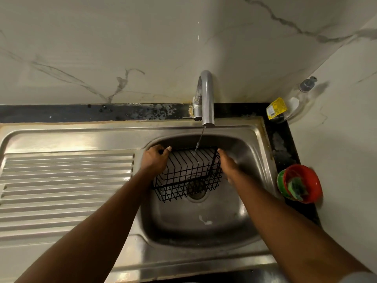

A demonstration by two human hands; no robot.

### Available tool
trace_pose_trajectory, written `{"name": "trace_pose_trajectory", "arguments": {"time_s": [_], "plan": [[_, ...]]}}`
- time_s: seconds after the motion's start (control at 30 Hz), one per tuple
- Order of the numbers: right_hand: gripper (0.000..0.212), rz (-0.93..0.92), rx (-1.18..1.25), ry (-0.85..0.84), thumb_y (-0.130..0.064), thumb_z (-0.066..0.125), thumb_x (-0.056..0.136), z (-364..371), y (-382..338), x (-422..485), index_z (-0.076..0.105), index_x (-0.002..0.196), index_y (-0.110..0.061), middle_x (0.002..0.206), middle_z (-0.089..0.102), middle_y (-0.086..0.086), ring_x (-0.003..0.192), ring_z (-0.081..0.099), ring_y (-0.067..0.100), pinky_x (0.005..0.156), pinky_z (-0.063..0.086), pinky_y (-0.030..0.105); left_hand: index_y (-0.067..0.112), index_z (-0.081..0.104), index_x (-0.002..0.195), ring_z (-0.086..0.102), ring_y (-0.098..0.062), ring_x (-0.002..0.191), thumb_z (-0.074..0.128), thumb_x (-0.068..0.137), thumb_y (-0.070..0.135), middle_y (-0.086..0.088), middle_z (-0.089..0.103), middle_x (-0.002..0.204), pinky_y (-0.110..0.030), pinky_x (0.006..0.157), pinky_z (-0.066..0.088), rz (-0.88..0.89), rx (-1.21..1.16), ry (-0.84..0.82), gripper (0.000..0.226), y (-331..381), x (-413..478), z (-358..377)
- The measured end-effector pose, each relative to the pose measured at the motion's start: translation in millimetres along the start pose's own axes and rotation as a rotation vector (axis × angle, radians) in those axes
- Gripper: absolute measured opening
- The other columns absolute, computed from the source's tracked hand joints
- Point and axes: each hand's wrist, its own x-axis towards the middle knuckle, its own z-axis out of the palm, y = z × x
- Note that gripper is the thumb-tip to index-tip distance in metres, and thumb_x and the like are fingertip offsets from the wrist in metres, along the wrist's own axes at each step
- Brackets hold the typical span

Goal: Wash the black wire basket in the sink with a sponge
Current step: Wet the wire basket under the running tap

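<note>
The black wire basket (189,174) is held tilted inside the steel sink (240,211), above the drain. My left hand (154,160) grips its left end, fingers curled over the top rim. My right hand (228,163) holds the right end, with its fingers running along the rim. A thin stream of water falls from the tap (206,99) onto the basket's far edge. A green sponge (296,187) lies in a red bowl (306,180) on the counter, right of the sink.
A ribbed steel draining board (65,184) stretches to the left of the basin. A clear soap bottle with a yellow label (289,105) stands in the back right corner. A marble wall rises behind the tap and along the right.
</note>
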Motion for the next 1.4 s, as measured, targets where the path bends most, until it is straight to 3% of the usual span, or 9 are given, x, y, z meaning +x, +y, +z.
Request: {"name": "trace_pose_trajectory", "arguments": {"time_s": [0.1,0.2,0.4,0.77,0.87,0.97,1.07,1.23,1.4], "plan": [[0.088,0.151,0.197,-0.156,-0.077,0.052,0.078,6.5,3.5,4.0,0.053,0.146,-0.02,0.151,0.051,0.012,0.14,0.045,0.033,0.118,0.031,0.056,0.019,0.063,0.101,0.066,-0.017,0.069,0.051,0.109,0.045,-0.008,0.068,0.088,-0.026,0.056,0.048,0.011,0.017,0.06,0.03,-2.7,-5.8,3.7],[0.069,0.15,0.245,-0.112,-0.068,0.055,0.083,7.9,-9.1,-0.6,0.062,0.129,-0.018,0.138,0.059,0.014,0.123,0.055,0.032,0.108,0.04,0.05,0.019,0.063,0.103,0.064,-0.016,0.067,0.051,0.108,0.046,-0.007,0.067,0.086,-0.025,0.055,0.048,-0.006,0.011,0.056,0.031,-9.6,-10.1,2.9],[0.027,-0.271,0.07,0.034,-0.045,0.056,0.098,1.0,-47.2,-39.9,0.064,0.097,-0.019,0.081,0.058,-0.001,0.072,0.052,0.014,0.064,0.041,0.029,0.011,0.066,0.099,0.06,-0.02,0.082,0.039,0.107,0.06,-0.004,0.065,0.092,-0.036,0.075,0.049,0.0,0.241,-0.047,0.056,-17.5,-13.4,12.0],[0.049,-0.849,-0.305,0.237,-0.062,0.065,0.077,15.7,-69.2,-99.5,0.056,0.115,-0.033,0.066,0.068,-0.008,0.061,0.065,0.008,0.058,0.053,0.026,0.013,0.062,0.081,0.055,-0.007,0.064,0.034,0.114,0.041,-0.007,0.064,0.074,-0.029,0.062,0.046,0.256,-0.309,0.05,0.052,24.4,-32.0,22.9],[0.05,-0.919,-0.332,0.212,-0.056,0.067,0.076,26.4,-64.0,-106.5,0.055,0.119,-0.033,0.072,0.067,-0.009,0.065,0.063,0.006,0.061,0.052,0.028,0.008,0.069,0.087,0.06,-0.007,0.069,0.037,0.114,0.043,-0.01,0.069,0.079,-0.027,0.064,0.048,0.259,-0.376,0.086,0.055,47.6,-26.1,18.0],[0.059,-1.042,-0.519,0.307,-0.058,0.05,0.084,34.3,-54.8,-108.8,0.051,0.136,-0.03,0.109,0.069,-0.004,0.105,0.062,0.017,0.094,0.049,0.043,0.005,0.067,0.117,0.055,-0.005,0.086,0.033,0.112,0.045,-0.006,0.063,0.1,-0.018,0.08,0.043,0.275,-0.224,0.091,0.053,55.5,-21.8,17.9],[0.06,-1.108,-0.819,0.461,-0.062,0.03,0.1,29.6,-40.3,-104.0,0.036,0.155,-0.038,0.135,0.053,0.0,0.127,0.044,0.021,0.109,0.03,0.051,0.011,0.068,0.078,0.056,-0.001,0.054,0.048,0.111,0.043,0.0,0.065,0.068,-0.022,0.058,0.047,0.266,-0.358,0.142,0.05,55.7,-17.0,17.6],[0.062,-1.105,-0.605,0.417,-0.055,0.025,0.108,21.5,-25.3,-86.5,0.032,0.161,-0.024,0.157,0.038,0.006,0.136,0.041,0.025,0.112,0.038,0.05,0.017,0.064,0.063,0.05,-0.002,0.043,0.061,0.102,0.053,0.006,0.058,0.052,-0.015,0.045,0.037,0.29,-0.305,0.178,0.053,55.1,-19.2,23.0],[0.055,-0.584,-0.171,0.356,-0.044,0.038,0.108,23.6,-50.2,-68.1,0.047,0.15,-0.009,0.151,0.045,0.017,0.138,0.044,0.031,0.107,0.038,0.035,0.018,0.063,0.064,0.051,-0.001,0.042,0.057,0.106,0.048,0.009,0.058,0.049,-0.015,0.044,0.037,0.287,-0.329,0.131,0.052,60.5,-28.4,27.7]]}}
